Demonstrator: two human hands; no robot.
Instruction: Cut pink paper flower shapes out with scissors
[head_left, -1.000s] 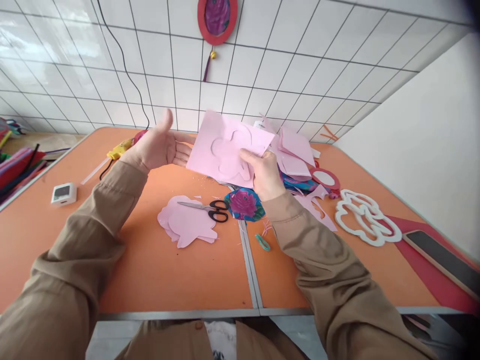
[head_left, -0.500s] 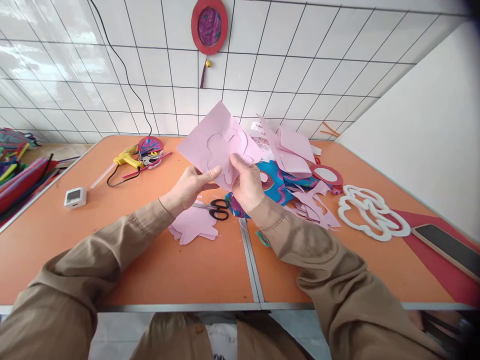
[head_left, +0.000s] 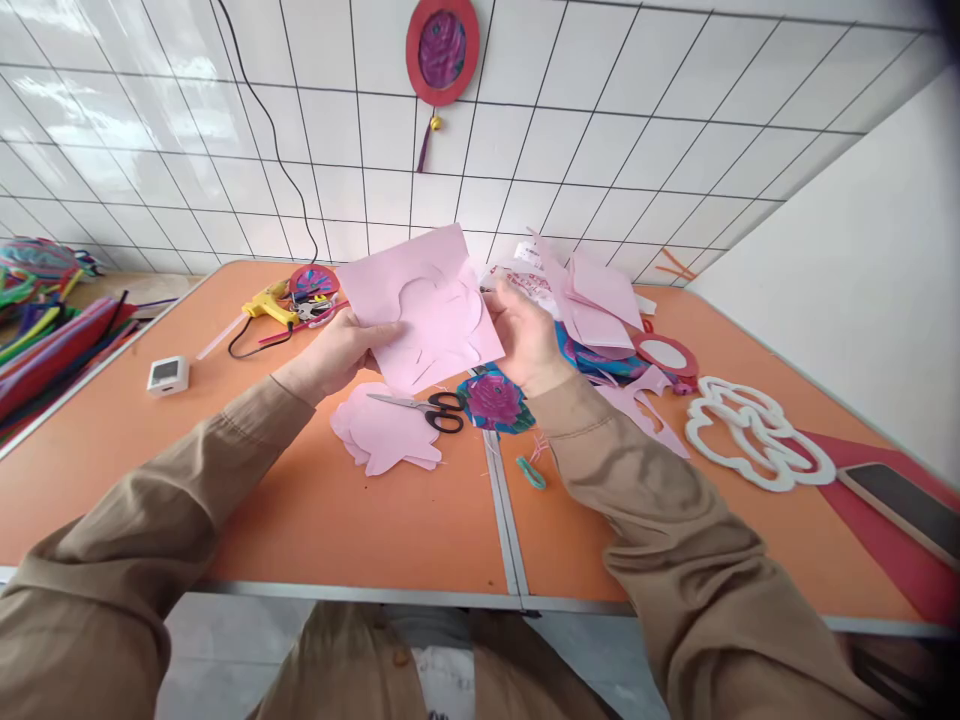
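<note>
A pink sheet [head_left: 420, 250], foam or thick paper by its look, is held up above the table with a curved shape cut in its middle. My left hand [head_left: 337, 350] pinches its left side, thumb on the front and fingers behind. At the right edge, my right hand [head_left: 529, 335] is curled against the sheet, its fingertips partly hidden. Below lies a stack of pink cut-out shapes [head_left: 382, 435], with black-handled scissors [head_left: 435, 408] resting on it. Beside the scissors is a flower-patterned cloth piece [head_left: 495, 402].
A yellow glue gun [head_left: 270, 305] and a small white device [head_left: 168, 375] are at left. Folded pink sheets [head_left: 600, 300], pink offcuts [head_left: 652, 410], a red ring [head_left: 686, 358], white cloud-shaped outlines [head_left: 757, 435] and a phone [head_left: 904, 505] are at right. A teal clip-like item [head_left: 531, 472] lies near the table seam.
The pink sheet has turned and tilted lower. My right hand has moved from its lower middle to its right edge; my left hand now grips its left side. The view has shifted slightly.
</note>
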